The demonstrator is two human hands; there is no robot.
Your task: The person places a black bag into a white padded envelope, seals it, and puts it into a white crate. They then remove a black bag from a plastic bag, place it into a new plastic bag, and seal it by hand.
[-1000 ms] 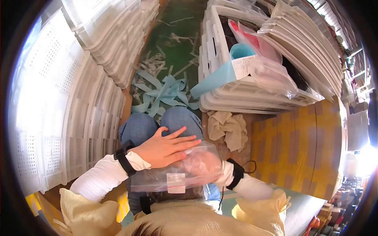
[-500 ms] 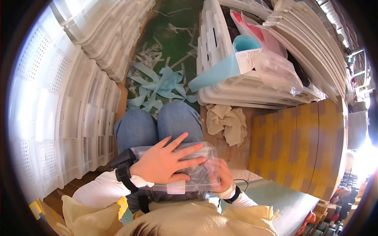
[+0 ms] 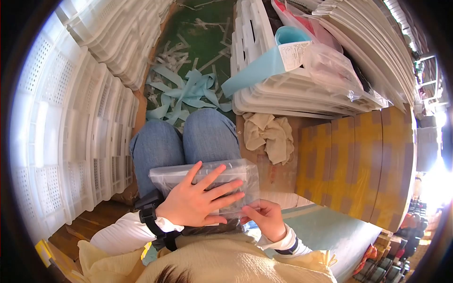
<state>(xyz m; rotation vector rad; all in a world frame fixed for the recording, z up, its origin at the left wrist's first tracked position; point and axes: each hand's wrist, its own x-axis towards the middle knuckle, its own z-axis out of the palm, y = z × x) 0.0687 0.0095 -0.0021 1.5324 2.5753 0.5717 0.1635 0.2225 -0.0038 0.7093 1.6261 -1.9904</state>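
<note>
A clear plastic bag point(image 3: 236, 172) with something flat and dark inside lies on my lap, over my jeans point(image 3: 207, 134). My left hand point(image 3: 198, 200) presses flat on top of the bag with its fingers spread. My right hand point(image 3: 264, 219) pinches the bag's near right edge between thumb and fingers. A black band sits on my left wrist.
Stacks of white perforated crates point(image 3: 71, 122) stand at the left. Another stack of white trays point(image 3: 292, 94) ahead holds a light blue roll point(image 3: 283, 52) and plastic bags. Blue paper strips point(image 3: 184, 94) litter the green floor. A beige cloth point(image 3: 269, 134) lies by a yellow-patterned board point(image 3: 358, 165).
The bag has come down flat on my lap. My right hand has slid out from under the bag to its near right edge. My left hand stays pressed on top.
</note>
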